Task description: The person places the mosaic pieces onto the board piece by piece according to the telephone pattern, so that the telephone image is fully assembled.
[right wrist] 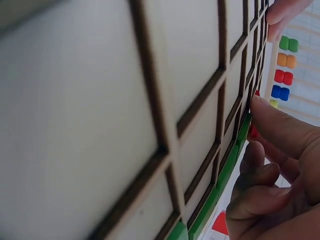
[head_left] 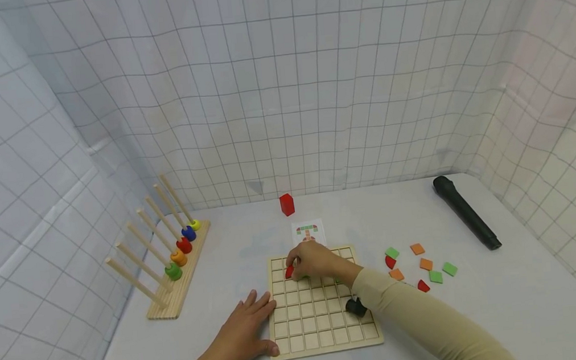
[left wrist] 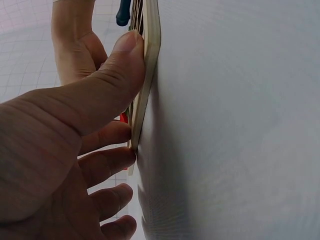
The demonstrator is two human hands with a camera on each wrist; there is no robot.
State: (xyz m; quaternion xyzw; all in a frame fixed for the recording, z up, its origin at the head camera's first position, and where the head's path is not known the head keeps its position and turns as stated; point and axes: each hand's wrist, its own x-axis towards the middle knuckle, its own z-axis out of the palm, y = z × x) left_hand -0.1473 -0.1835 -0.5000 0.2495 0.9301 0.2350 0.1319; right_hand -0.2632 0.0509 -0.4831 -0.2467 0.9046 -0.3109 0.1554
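A wooden grid board (head_left: pixel 316 320) lies on the white table, with green square tiles (right wrist: pixel 215 195) along its far row. Near its far left corner my right hand (head_left: pixel 312 259) pinches a red quarter-round tile (head_left: pixel 289 272) between thumb and fingers, close over the cells. My left hand (head_left: pixel 244 329) lies beside the board's left edge, thumb and fingertips (left wrist: pixel 120 155) touching the rim, the fingers spread. Just beyond the board is a printed pattern card (head_left: pixel 315 226), its near part covered by the right hand.
Loose green, orange and red tiles (head_left: pixel 417 248) lie right of the board. A wooden peg rack (head_left: pixel 188 274) with coloured beads stands at left. A red block (head_left: pixel 287 204) stands at the back, and a black microphone (head_left: pixel 466 213) lies at far right. Gridded white curtains enclose the table.
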